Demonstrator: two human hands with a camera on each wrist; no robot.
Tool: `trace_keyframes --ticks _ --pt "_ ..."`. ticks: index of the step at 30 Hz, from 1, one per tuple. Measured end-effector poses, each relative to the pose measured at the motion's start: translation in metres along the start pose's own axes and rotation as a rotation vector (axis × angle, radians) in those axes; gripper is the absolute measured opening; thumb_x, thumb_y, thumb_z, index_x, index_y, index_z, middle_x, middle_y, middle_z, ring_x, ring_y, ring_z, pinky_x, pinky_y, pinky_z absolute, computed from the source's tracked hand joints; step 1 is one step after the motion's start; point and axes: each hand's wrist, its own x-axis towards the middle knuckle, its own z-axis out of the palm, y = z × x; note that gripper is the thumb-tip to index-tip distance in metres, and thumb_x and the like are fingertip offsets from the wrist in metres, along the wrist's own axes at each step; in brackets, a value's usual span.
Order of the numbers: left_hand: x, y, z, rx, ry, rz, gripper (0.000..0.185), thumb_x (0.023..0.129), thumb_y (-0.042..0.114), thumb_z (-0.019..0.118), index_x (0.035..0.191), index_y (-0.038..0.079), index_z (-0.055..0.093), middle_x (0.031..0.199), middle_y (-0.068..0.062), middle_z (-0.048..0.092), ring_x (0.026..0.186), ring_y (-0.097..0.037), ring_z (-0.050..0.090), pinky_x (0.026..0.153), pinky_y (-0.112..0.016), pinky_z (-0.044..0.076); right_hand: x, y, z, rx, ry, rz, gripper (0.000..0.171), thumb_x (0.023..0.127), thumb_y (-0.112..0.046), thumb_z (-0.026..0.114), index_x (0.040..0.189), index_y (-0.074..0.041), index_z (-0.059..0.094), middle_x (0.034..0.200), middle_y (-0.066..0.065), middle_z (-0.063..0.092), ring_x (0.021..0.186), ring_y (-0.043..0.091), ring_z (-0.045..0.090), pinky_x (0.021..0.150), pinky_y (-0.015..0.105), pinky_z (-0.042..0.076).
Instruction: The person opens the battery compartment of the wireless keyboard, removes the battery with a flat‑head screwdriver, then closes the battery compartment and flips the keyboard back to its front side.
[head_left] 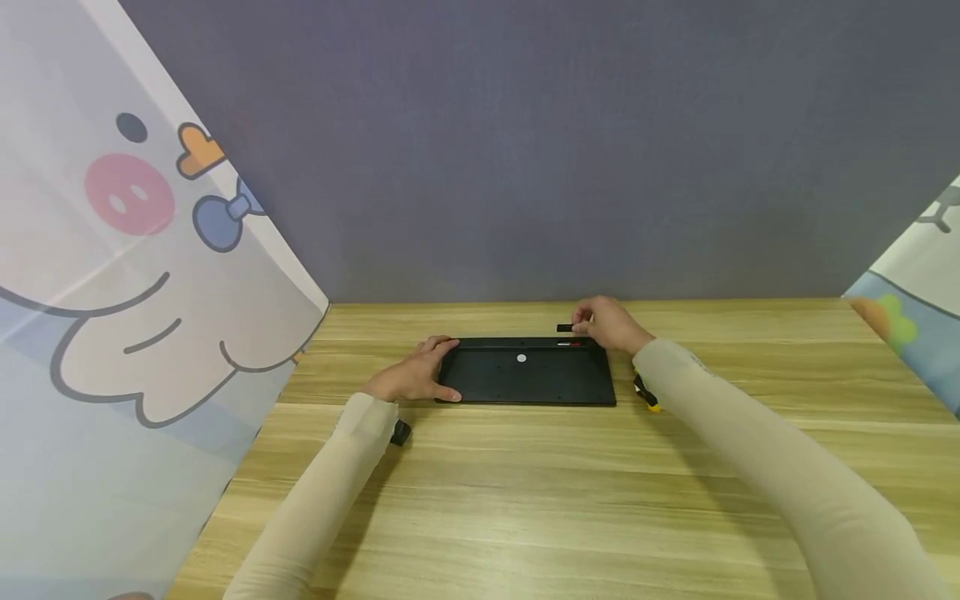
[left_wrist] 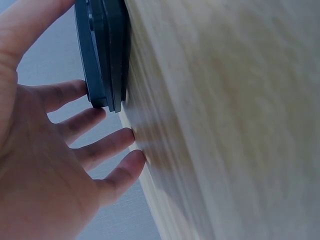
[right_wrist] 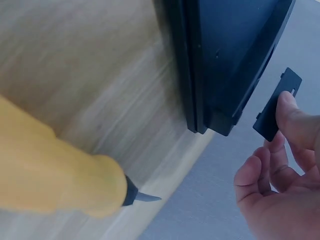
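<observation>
Keyboard laid face-down at desk centre, its 9 o'clock end steadied by left hand with straight fingers, small black cover pinched in right hand grip at 1 o'clock, yellow-handled tool at 3 o'clock.

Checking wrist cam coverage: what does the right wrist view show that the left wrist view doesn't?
Right wrist only: the right hand pinching a small flat black plastic cover, and a yellow-handled tool with a dark tip lying on the table. Left wrist only: the left hand, fingers spread against the device's end. Both: the flat black rectangular device and the light wooden table.
</observation>
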Motion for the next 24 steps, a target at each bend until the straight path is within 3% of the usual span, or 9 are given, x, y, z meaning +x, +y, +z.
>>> trace_keyframes --ticks 10,21,24 --pt "0.0 0.0 0.0 0.012 0.005 0.007 0.098 0.063 0.053 0.067 0.139 0.016 0.017 0.14 -0.009 0.011 0.126 -0.03 0.01 0.089 -0.048 0.029 0.012 0.009 0.005 -0.002 0.021 0.06 0.006 0.08 -0.007 0.061 0.078 -0.004 0.057 0.073 0.009 0.056 0.063 0.02 0.045 0.06 0.034 0.036" --pt "0.001 -0.001 0.002 -0.01 -0.003 -0.004 0.099 0.063 0.053 0.067 0.139 0.018 0.015 0.141 -0.008 0.01 0.126 -0.029 0.01 0.09 -0.048 0.028 0.023 0.015 0.01 -0.016 -0.124 0.211 0.005 0.081 -0.009 0.059 0.079 -0.005 0.058 0.077 0.007 0.054 0.062 0.02 0.046 0.056 0.033 0.038" --pt "0.001 -0.001 0.002 -0.013 -0.003 -0.004 0.099 0.062 0.054 0.066 0.139 0.019 0.015 0.14 -0.008 0.01 0.126 -0.03 0.01 0.09 -0.048 0.028 0.025 0.015 0.01 -0.026 -0.119 0.214 0.006 0.081 -0.009 0.06 0.076 -0.006 0.059 0.071 0.006 0.055 0.061 0.021 0.046 0.079 0.042 0.036"
